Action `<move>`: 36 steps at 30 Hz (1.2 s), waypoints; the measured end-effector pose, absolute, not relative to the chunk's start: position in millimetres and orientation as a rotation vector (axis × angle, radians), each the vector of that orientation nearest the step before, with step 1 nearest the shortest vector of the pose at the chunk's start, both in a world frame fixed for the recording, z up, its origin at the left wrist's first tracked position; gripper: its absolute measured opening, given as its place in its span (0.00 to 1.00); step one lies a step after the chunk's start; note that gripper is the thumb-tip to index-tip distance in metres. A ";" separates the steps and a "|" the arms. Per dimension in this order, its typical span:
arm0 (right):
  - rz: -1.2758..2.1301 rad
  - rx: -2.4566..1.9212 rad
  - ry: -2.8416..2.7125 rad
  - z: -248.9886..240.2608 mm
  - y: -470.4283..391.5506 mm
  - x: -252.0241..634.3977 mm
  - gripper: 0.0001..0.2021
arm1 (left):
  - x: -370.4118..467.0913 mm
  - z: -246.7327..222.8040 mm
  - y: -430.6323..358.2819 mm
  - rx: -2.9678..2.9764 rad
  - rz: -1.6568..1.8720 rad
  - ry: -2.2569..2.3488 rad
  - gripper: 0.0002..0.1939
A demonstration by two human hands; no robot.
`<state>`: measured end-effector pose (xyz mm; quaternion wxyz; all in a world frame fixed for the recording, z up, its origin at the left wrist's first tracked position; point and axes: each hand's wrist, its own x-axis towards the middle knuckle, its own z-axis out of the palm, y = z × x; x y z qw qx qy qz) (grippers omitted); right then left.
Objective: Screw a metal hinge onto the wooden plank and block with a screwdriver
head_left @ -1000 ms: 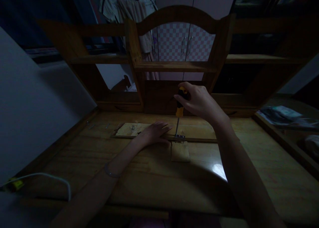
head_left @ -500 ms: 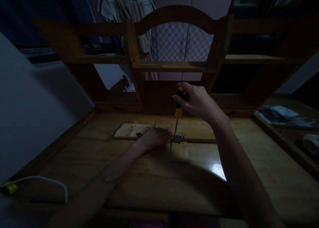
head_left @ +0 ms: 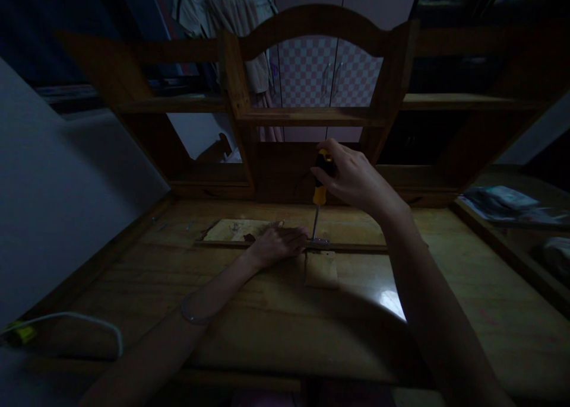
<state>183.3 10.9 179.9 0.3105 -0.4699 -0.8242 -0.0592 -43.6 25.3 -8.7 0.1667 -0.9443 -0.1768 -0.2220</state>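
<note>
My right hand (head_left: 351,172) is closed around the yellow-and-black handle of a screwdriver (head_left: 319,194). The screwdriver stands almost upright, its tip down on a small metal hinge plate (head_left: 321,241). That plate lies at the front edge of a long, thin wooden board (head_left: 356,234) with a rough, broken left part. My left hand (head_left: 278,245) is closed over the board's front edge, fingertips close against the left end of the plate. Just below the plate, a small square wooden piece (head_left: 321,270) lies on the desk. Whatever is under the screwdriver tip is too small to make out.
The wooden desk (head_left: 249,336) carries a shelf unit (head_left: 312,117) along its back. A few small metal bits (head_left: 161,226) lie at the left. A white cable (head_left: 80,315) crosses the front left corner. Plastic-wrapped items (head_left: 512,198) are at the right.
My right hand and the screwdriver have shifted very slightly, with the handle turned a little. My left hand stays at the board beside the plate.
</note>
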 end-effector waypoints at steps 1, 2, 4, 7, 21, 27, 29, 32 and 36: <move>-0.156 -1.239 -2.175 179.3 10.7 182.5 0.17 | -43.6 -8.0 24.9 -2.683 -0.634 -0.506 0.13; -0.162 -1.241 -2.172 178.7 10.4 181.6 0.16 | -43.5 -7.4 24.5 -2.681 -0.629 -0.514 0.13; -0.185 -1.253 -2.164 177.8 9.7 179.8 0.15 | -43.5 -6.0 23.5 -2.682 -0.600 -0.536 0.13; -0.210 -1.275 -2.158 177.9 8.3 178.0 0.16 | -43.8 -5.1 22.8 -2.692 -0.567 -0.544 0.14; -0.236 -1.233 -2.204 183.5 6.5 178.9 0.19 | -41.2 -2.0 20.9 -2.716 -0.563 -0.529 0.12; -0.304 -1.265 -2.189 182.7 5.0 177.2 0.20 | -42.4 -5.8 22.7 -2.650 -0.642 -0.482 0.13; -0.317 -1.279 -2.190 183.3 4.1 177.0 0.20 | -42.5 -5.5 22.3 -2.651 -0.625 -0.495 0.13; -0.325 -1.287 -2.190 183.4 3.3 176.6 0.19 | -42.1 -3.9 21.3 -2.654 -0.594 -0.513 0.13; -0.355 -1.293 -2.179 182.4 2.8 176.0 0.19 | -41.4 -2.7 20.5 -2.646 -0.601 -0.504 0.13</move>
